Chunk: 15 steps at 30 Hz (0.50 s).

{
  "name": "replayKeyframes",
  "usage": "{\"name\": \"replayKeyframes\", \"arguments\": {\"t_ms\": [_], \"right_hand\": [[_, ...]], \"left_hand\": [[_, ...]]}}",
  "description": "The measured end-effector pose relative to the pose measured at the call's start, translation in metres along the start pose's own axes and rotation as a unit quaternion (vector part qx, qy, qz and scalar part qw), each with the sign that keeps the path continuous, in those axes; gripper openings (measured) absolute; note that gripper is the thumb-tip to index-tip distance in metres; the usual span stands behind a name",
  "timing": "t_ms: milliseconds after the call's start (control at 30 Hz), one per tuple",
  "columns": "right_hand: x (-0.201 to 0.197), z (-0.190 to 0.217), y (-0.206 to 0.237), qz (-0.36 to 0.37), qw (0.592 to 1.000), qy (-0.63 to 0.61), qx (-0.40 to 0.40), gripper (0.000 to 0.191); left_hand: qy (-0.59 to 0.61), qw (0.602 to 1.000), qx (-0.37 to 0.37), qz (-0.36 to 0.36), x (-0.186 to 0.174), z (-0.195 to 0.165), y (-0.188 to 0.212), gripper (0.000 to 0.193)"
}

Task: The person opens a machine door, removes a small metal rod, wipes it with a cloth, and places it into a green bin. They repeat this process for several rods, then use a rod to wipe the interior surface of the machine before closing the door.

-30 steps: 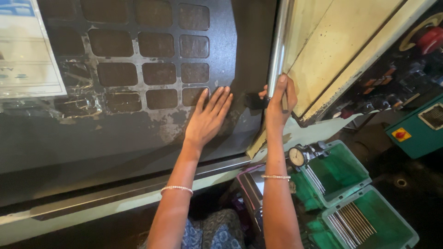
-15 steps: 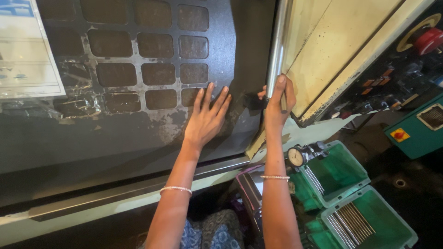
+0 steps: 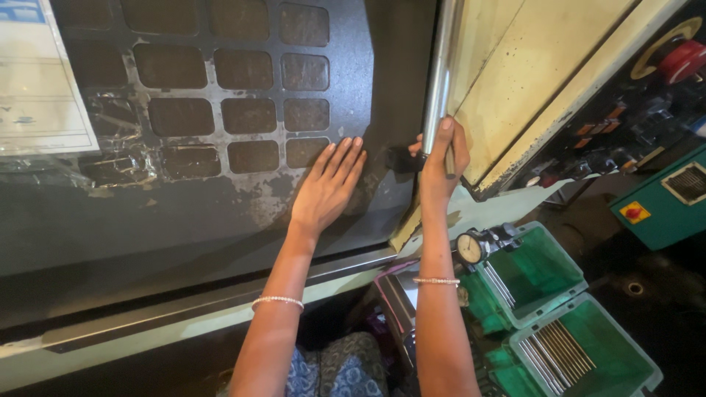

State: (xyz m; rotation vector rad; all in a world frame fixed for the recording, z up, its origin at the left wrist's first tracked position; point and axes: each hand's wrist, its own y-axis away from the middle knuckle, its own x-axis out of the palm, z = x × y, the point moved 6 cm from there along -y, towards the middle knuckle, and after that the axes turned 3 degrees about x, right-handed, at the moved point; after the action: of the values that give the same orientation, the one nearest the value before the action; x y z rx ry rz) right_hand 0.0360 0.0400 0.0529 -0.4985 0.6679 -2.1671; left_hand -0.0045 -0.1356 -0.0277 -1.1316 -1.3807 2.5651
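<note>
Wrapped around a metal handle bar [image 3: 440, 81], right hand [image 3: 441, 158], fingers closed on its lower end, thumb up along the bar. Flat and open, left hand [image 3: 327, 187], palm pressed on the dark door panel [image 3: 220, 213], holding nothing. Stands at the right edge of the door, upright and slightly tilted, just beside a cream machine wall [image 3: 515, 88].

Probably heavy and stiff, this door, likely sliding on the rail [image 3: 220, 301] below; smooth bar, maybe slippery if oily, so full grip low on it looks sensible, with palm push helping.

Nearest to the body, green trays [image 3: 559, 323] with thin rods and a dial gauge [image 3: 471, 248], close under the right forearm, little room there. Farther up, grid of dark window squares [image 3: 220, 88] and taped paper sheet [image 3: 37, 88] at left. Far right, red knob [image 3: 682, 59] and teal box [image 3: 665, 202], well apart.
</note>
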Motion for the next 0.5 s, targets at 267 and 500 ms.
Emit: {"name": "replayKeyframes", "arguments": {"t_ms": [267,500], "right_hand": [[-0.0005,-0.0017,0.0004,0.000,1.000,0.000,-0.006,0.055],[-0.0020,-0.0062,-0.0012,-0.005,1.000,-0.002,-0.003,0.055]], "left_hand": [[0.010,1.000,-0.003,-0.013,-0.0030,0.0010,0.0007,0.053],[0.003,1.000,-0.007,-0.016,-0.0018,0.0009,0.0001,0.055]]}}
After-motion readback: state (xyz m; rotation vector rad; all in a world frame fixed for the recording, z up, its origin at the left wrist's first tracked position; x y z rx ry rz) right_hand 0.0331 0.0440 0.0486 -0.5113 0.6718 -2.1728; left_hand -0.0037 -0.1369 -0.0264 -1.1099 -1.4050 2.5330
